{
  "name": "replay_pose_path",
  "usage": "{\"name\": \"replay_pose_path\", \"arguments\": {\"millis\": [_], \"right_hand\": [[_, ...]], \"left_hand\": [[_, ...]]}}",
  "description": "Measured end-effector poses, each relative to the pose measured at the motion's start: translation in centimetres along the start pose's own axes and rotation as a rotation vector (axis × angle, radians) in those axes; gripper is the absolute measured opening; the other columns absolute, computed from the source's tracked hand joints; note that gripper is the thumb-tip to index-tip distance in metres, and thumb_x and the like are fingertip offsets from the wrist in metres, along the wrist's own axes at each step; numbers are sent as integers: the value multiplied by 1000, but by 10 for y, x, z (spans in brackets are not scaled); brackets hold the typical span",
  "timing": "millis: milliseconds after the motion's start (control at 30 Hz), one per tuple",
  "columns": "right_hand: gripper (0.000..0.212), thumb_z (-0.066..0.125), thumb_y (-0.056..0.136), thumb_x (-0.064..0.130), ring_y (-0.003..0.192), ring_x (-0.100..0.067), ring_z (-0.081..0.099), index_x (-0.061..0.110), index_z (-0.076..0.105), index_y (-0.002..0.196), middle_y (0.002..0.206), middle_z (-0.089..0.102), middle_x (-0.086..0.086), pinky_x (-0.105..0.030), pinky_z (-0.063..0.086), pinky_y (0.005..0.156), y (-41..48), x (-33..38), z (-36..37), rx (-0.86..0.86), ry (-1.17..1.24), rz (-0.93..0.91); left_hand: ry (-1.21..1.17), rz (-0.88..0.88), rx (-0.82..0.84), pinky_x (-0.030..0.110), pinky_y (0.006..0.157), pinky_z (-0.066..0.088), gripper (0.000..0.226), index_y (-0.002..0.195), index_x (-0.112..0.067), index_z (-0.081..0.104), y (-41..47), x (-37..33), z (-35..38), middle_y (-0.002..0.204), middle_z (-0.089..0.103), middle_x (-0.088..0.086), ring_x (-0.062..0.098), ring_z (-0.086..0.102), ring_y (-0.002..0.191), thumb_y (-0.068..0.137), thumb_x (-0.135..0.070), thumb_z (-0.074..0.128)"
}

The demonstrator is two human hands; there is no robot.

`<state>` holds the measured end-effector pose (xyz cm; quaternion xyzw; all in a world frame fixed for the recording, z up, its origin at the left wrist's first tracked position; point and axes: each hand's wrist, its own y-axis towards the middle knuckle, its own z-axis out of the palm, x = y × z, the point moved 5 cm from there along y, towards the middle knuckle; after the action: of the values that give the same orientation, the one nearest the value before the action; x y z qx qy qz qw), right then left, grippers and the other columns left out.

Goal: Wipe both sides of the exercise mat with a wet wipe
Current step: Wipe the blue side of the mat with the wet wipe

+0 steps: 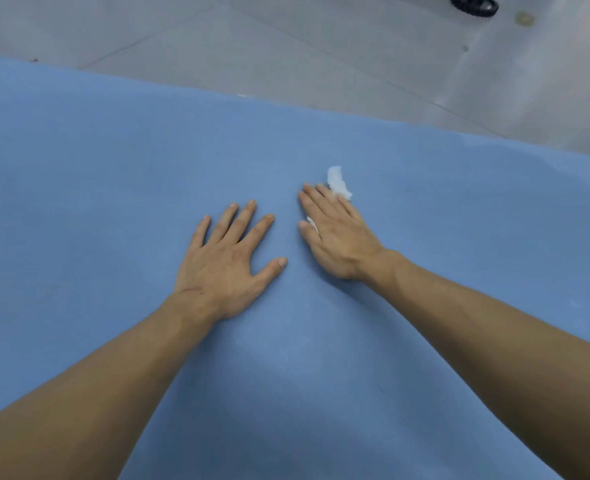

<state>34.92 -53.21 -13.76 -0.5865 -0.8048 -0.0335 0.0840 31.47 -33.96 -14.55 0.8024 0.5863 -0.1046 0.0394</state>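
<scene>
Pressing the wet wipe (337,181) flat onto the exercise mat (113,168) with the right hand (335,233): fingers straight and close together, laid over the cloth rather than curled round it, probably to spread pressure across the whole wad. Bunched and white, poking out just beyond the ring and little fingertips, with a small scrap also showing between thumb and forefinger; otherwise hidden under the palm.

Bracing with the left hand (226,261) just beside the right thumb, palm down, fingers wide and straight, holding nothing, touching only the mat. Most likely planted so to pin the soft sheet and keep it from creeping or rucking under the wiping stroke.

Lying blue and flat beneath both sets of fingers, running well past the fingertips to a far edge; beyond that, grey floor (286,46) and a dark object (473,3) far off past the right fingertips, cut by the frame.

Judged as mid-wipe, somewhere near the middle of the upward face. Cannot tell how much of this face is done, seeing no wet track, nor whether it is the first side or the second. Next, probably sweeping away from the left fingers; worth guarding against the wipe slipping out from under the fingertips.
</scene>
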Motion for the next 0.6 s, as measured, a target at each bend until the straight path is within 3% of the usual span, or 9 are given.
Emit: {"name": "replay_pose_path", "arguments": {"millis": [133,300,433,600], "right_hand": [[60,22,108,39,156,-16,7,10,22,160,169,15,-5,-26,-5,122,6,-26,-7,-78,-57,50],[63,18,106,42,157,-20,6,16,11,163,170,7,-3,-39,6,127,-1,-104,-14,-16,-40,254],[57,24,106,40,153,-34,16,17,26,158,167,17,-12,-48,16,123,-24,-170,-32,-70,-74,525],[48,29,104,33,135,-42,37,1,46,135,145,40,-26,-55,33,112,-33,-201,-36,-166,-20,826]], "left_hand": [[6,1,13,43,127,-6,81,161,-45,3,3,0,-1,170,-11,-17,7,-13,156,88,-80,10],[-2,3,10,43,126,-8,81,161,-45,3,6,0,-1,169,-13,-17,6,-15,155,88,-80,10],[13,16,24,43,126,-8,83,161,-45,0,11,1,-2,169,-15,-17,7,-16,155,87,-82,9],[44,52,36,43,127,-8,87,160,-46,-4,22,3,-5,169,-16,-15,7,-17,155,83,-86,5]]}}
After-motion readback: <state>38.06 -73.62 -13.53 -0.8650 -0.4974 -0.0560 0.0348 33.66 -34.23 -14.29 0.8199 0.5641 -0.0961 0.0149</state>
